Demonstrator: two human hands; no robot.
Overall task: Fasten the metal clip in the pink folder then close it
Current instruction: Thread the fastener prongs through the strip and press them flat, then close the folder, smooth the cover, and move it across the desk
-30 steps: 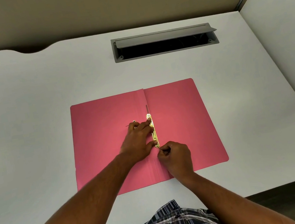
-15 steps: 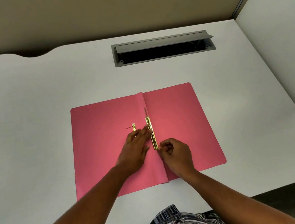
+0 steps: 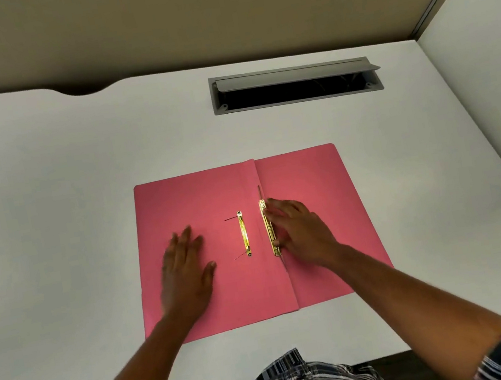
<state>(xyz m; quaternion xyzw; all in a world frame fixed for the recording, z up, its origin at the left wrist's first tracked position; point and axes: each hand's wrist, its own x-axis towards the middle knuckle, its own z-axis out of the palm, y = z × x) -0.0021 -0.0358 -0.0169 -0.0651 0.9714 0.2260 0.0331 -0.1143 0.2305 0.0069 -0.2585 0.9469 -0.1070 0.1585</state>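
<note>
The pink folder (image 3: 307,180) lies open and flat on the white desk. A gold metal clip bar (image 3: 268,228) runs along the spine fold. A second gold strip (image 3: 243,233) lies loose on the left flap, thin prongs sticking out to its left. My left hand (image 3: 186,268) rests flat on the left flap with fingers spread, holding nothing. My right hand (image 3: 299,231) lies on the right flap, fingertips touching the right side of the clip bar at the spine, not gripping it.
A grey cable slot (image 3: 294,84) with its lid raised is set into the desk behind the folder. A second white desk (image 3: 487,67) adjoins on the right. A beige partition stands behind. The desk's front edge is close to my plaid shirt.
My left hand has slid left off the clip, uncovering the loose gold strip. My right hand has moved up from the clip's lower end to lie beside the bar.
</note>
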